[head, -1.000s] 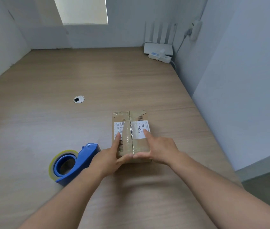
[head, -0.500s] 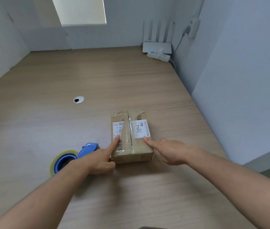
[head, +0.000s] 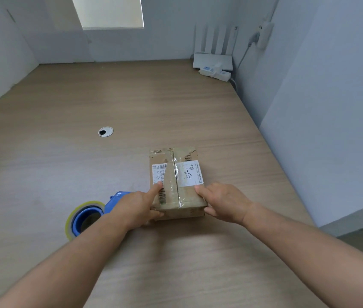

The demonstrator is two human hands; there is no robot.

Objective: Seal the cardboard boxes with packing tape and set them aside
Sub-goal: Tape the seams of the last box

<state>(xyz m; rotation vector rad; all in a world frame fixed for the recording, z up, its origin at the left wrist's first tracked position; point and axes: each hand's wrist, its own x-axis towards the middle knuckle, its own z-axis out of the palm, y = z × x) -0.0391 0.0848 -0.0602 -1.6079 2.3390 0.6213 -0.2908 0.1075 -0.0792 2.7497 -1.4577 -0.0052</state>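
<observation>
A small cardboard box [head: 185, 196] lies on the wooden table, with white labels and a clear tape strip running down its middle seam and over its near edge. My left hand [head: 135, 207] is at the box's near left corner, index finger on top and thumb against the near face. My right hand [head: 222, 202] holds the near right corner the same way. A blue tape dispenser [head: 85, 220] with a yellowish roll lies just left of my left hand, partly hidden by it.
The wooden table [head: 87, 165] has a round cable grommet [head: 105, 131] left of centre. A white router and power strip [head: 215, 67] sit at the far right corner. Grey walls close in the left, back and right; the table's right edge drops off near the box.
My hands have moved apart from the taped middle of the near edge to the box's two near corners. The box and dispenser stay in place.
</observation>
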